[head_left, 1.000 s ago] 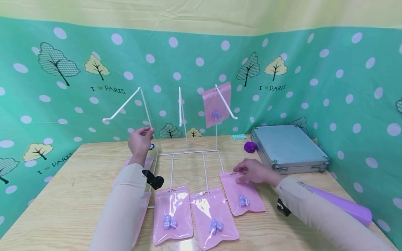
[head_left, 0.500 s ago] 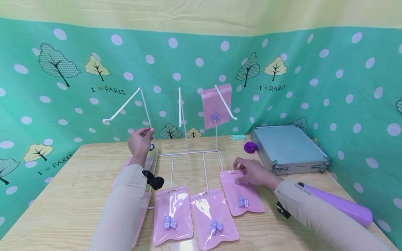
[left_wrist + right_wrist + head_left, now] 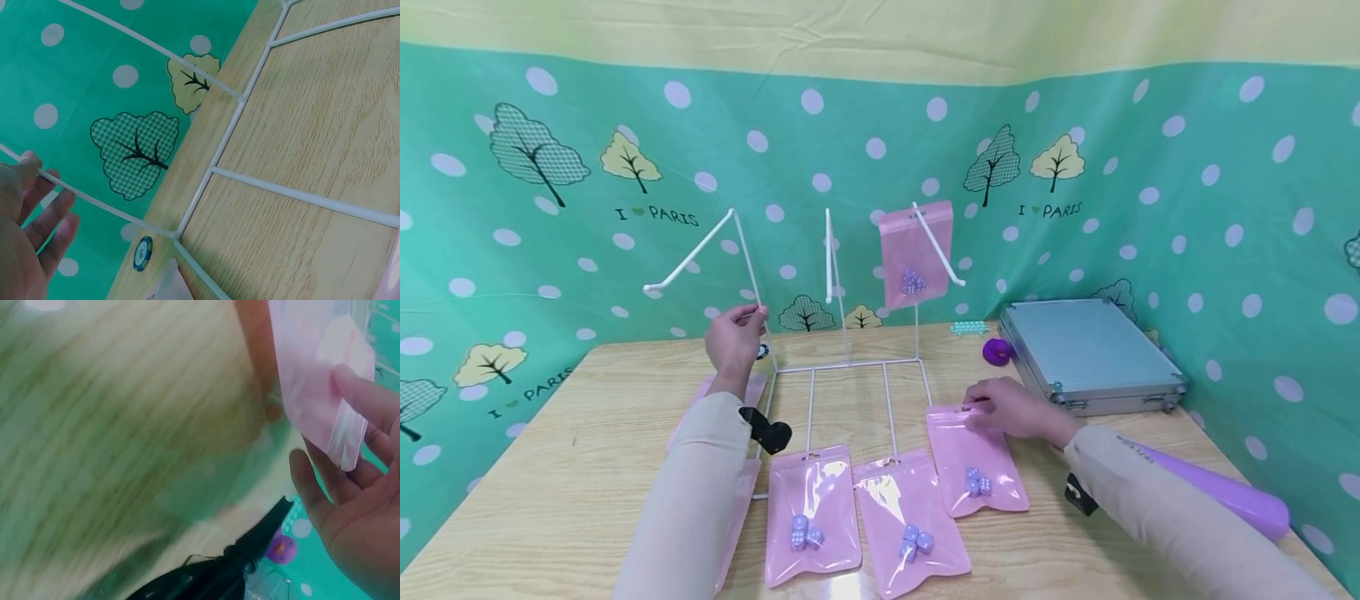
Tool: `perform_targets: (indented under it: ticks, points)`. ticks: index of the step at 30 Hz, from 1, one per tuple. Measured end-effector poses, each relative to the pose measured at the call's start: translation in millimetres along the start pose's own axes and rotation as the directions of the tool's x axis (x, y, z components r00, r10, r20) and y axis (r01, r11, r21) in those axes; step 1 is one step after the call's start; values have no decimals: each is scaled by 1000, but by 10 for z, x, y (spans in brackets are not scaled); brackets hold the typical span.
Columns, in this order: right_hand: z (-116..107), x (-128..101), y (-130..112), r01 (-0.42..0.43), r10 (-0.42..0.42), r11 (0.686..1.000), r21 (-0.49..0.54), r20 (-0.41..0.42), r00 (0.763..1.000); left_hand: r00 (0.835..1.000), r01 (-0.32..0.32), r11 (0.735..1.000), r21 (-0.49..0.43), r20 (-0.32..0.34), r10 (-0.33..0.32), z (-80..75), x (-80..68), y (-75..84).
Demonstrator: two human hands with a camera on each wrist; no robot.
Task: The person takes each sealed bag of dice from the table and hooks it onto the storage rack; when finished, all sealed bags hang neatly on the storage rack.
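Observation:
My left hand (image 3: 735,342) pinches the left upright of a white wire display rack (image 3: 808,367); in the left wrist view the wire (image 3: 100,203) runs between thumb and fingers. My right hand (image 3: 1011,408) holds the top edge of a pink zip bag (image 3: 973,454) with dice in it, thumb on one face and fingers behind in the right wrist view. A similar pink bag (image 3: 901,242) hangs from the rack's right hook. Two more bags, a left one (image 3: 814,492) and a right one (image 3: 906,508), lie at the rack's front.
Further pink bags lie partly hidden under my left forearm. At the right are a silver case (image 3: 1090,346), a purple rubber duck-like toy (image 3: 997,352) and a purple cylinder (image 3: 1217,487). A round chip (image 3: 143,253) sits behind the rack. The right wrist view shows a black tapered thing (image 3: 250,537).
My right hand now pinches the bag's top edge, and the bag has shifted slightly left. The hanging bag has swung a little. My left hand stays on the upright.

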State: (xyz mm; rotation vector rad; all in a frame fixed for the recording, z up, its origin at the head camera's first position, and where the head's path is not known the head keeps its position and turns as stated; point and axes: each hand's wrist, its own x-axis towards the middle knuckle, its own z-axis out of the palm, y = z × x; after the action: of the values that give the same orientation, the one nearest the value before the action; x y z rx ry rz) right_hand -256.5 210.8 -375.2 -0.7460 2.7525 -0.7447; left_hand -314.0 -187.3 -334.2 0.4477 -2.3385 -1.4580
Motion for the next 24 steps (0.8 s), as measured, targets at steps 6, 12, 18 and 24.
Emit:
perform_targets:
  ticks: [6, 12, 18, 24]
  points:
    - [-102, -35, -4, 68, -68, 996, 64, 4, 998, 1000, 0, 1000, -8, 0, 0, -8, -17, 5]
    - [-167, -66, 4, 69, -70, 994, 84, -1, 998, 1000, 0, 1000, -8, 4, 0, -9, -20, 4]
    - [-218, -87, 39, 80, -80, 981, 176, -7, 997, 1000, -6, 1000, -15, 1, 6, -7, -18, 7]
    - [-284, -133, 61, 34, -29, 975, 220, -27, 999, 1000, -3, 1000, -19, 4, 3, -6, -13, 5]
